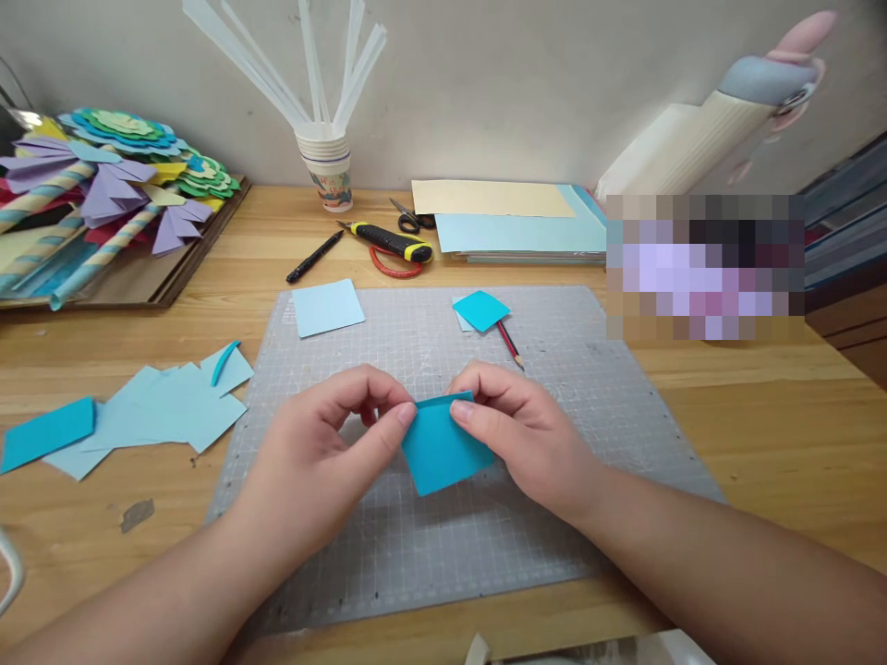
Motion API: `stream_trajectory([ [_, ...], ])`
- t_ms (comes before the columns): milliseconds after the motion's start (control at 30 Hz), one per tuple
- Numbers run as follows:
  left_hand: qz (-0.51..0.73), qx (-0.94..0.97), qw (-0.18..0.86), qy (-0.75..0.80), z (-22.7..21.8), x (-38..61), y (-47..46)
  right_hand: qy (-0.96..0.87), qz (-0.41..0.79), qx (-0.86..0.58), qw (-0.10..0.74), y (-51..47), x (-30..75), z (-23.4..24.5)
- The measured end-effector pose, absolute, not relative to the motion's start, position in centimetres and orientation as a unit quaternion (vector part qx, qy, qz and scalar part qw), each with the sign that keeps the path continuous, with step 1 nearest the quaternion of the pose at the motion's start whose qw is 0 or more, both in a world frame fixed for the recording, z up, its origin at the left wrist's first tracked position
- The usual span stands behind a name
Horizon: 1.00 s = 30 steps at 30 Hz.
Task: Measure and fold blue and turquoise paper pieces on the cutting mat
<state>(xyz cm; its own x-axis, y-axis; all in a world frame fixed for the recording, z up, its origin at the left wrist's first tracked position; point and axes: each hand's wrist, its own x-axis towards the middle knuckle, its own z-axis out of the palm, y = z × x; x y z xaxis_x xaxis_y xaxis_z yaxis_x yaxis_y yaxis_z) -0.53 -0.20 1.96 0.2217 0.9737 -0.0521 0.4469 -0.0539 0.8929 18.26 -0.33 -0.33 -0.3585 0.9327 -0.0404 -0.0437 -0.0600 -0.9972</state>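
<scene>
A bright blue piece of paper [447, 453] is held up over the grey cutting mat [568, 517]. My left hand [339, 434] pinches its upper left corner between thumb and forefinger. On the upper right, my right hand [530, 429] grips the same paper, thumb in front and fingers behind. A narrow darker strip along the top edge looks like a second layer or a fold. Beyond my hands lie a light blue square [328, 308] and another bright blue piece [480, 310], which partly covers a pencil [511, 344].
Left of the mat are light blue papers [156, 406] and a bright blue piece [48, 432]. Behind it lie a black pen [315, 257], a utility knife [392, 242], scissors [414, 219] and a paper stack [519, 233]. Paper cups [329, 175] hold white strips. Paper flowers [121, 139] fill the back left.
</scene>
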Motion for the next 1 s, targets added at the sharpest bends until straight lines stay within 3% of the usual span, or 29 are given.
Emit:
stream_trajectory([
  [233, 0.258, 0.592, 0.571, 0.507, 2.25, -0.20, 0.09, -0.520, 0.644, -0.410, 0.383, -0.04, 18.27, -0.39],
  [400, 0.223, 0.584, 0.620, 0.474, 2.01, -0.15, -0.12, -0.529, 0.666, -0.409, 0.332, 0.02, 18.24, -0.10],
  [600, 0.220, 0.572, 0.643, 0.459, 1.93, -0.19, -0.35, -0.549, 0.670, -0.392, 0.309, -0.12, 18.29, 0.01],
  [1000, 0.296, 0.534, 0.634, 0.475, 1.85, -0.44, 0.00, -0.485, 0.686, -0.385, 0.383, -0.22, 18.51, -0.48],
])
